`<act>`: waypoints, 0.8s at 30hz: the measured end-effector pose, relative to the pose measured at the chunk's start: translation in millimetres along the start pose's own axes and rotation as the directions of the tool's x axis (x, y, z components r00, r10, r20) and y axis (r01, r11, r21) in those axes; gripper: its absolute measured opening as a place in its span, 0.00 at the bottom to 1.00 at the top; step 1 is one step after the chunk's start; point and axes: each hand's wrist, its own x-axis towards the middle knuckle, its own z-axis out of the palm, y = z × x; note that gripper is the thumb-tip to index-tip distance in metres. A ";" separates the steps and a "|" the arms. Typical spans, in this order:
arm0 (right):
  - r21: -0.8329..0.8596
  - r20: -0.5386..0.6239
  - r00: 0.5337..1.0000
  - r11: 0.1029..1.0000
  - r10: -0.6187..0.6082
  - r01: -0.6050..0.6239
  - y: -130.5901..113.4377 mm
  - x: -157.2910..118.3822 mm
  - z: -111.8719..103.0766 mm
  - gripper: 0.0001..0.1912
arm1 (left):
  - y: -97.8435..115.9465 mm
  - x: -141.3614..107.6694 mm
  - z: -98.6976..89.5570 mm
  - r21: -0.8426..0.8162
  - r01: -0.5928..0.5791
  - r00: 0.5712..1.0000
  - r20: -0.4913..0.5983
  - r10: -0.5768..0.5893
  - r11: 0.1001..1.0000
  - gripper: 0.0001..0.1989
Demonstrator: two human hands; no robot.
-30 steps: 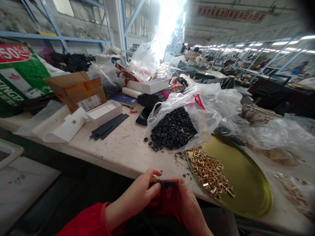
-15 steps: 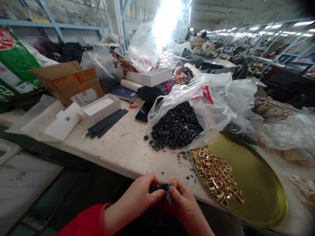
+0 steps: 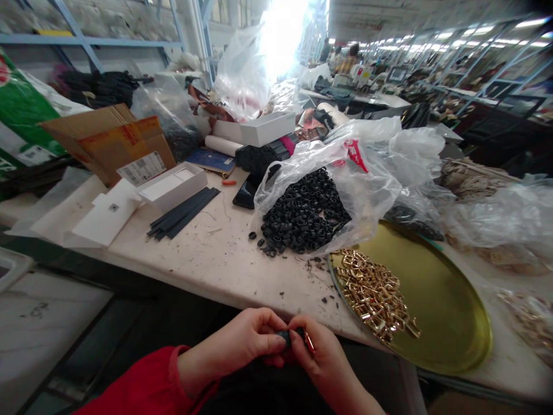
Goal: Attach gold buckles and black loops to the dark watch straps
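Observation:
Just in front of the table edge, my two hands meet with their fingers pinched. My left hand [image 3: 246,341] grips one end of a small dark strap [image 3: 284,336], thumb pressed on top. The other end is pinched in my right hand [image 3: 322,351], where a gold buckle [image 3: 310,342] shows between the fingers. Most of the strap is hidden by my fingertips, so I cannot tell how it runs through the buckle. Closest to my right hand is a heap of gold buckles [image 3: 374,294] on a round gold tray [image 3: 449,305].
A clear plastic bag [image 3: 371,190] spills black loops [image 3: 298,216] onto the table [image 3: 207,259]. Dark flat strips [image 3: 185,213] lie left, beside a white box [image 3: 173,187] and a cardboard box [image 3: 125,141]. A dark phone-like object [image 3: 245,192] sits behind.
My fingers have shifted on the strap: the end that hung down between my hands no longer shows. The gold buckle is now more visible at my right hand. The view has shifted slightly.

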 end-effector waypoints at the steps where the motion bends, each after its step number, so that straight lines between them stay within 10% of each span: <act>1: -0.056 0.021 0.999 0.998 -0.029 0.030 -3.5 -3.1 -1.7 0.12 | 0.2 -2.9 1.8 -0.004 0.006 1.000 0.013 -0.006 1.000 0.11; 24: 0.133 0.014 1.000 0.991 0.012 -0.013 -24.3 -52.1 25.4 0.15 | -26.5 -54.3 5.0 0.094 0.037 0.983 0.173 -0.053 0.995 0.15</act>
